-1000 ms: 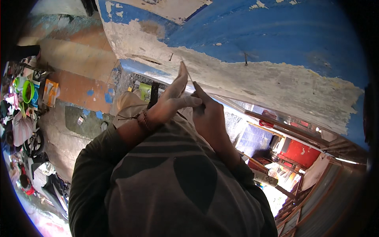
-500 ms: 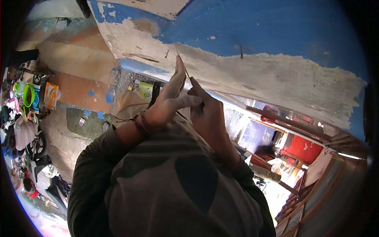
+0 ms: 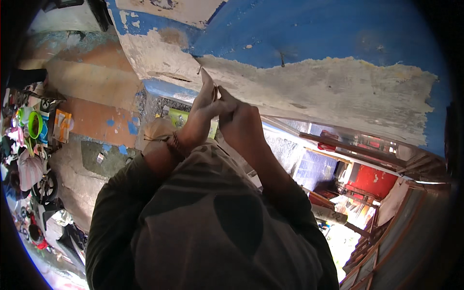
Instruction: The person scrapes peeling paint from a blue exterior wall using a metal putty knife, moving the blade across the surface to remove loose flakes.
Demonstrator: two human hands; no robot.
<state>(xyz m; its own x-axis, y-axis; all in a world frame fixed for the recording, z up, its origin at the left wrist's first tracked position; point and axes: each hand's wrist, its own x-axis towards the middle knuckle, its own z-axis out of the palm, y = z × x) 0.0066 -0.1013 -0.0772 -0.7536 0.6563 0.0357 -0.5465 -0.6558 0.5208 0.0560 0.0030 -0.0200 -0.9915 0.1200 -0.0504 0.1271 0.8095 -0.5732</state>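
Note:
Both my hands are raised together at a wall (image 3: pixel 338 87) of blue paint, with a broad strip stripped to pale plaster. Between them is a thin flat blade, seen nearly edge-on, like a scraper (image 3: pixel 215 91); its tip meets the plaster at the blue edge. My right hand (image 3: pixel 241 123) is closed round its lower end, index finger along it. My left hand (image 3: pixel 199 116) lies along its other side with fingers straight and together, thumb across toward the right hand. The handle is hidden. A nail (image 3: pixel 199 70) sticks out beside my left fingertips; another nail (image 3: pixel 282 59) stands further right.
At left, beyond a worn orange and grey floor (image 3: pixel 96 116), lies clutter with a green-rimmed round thing (image 3: pixel 35 124) and an orange packet (image 3: pixel 62 125). Wooden beams (image 3: pixel 353 150) and a red panel (image 3: pixel 369 181) are at right. Paint flakes dot the floor.
Both hands and the scraper have shifted left in the view, and the tip is now close to the left nail. The right hand has come up closer to the left. The grip looks the same.

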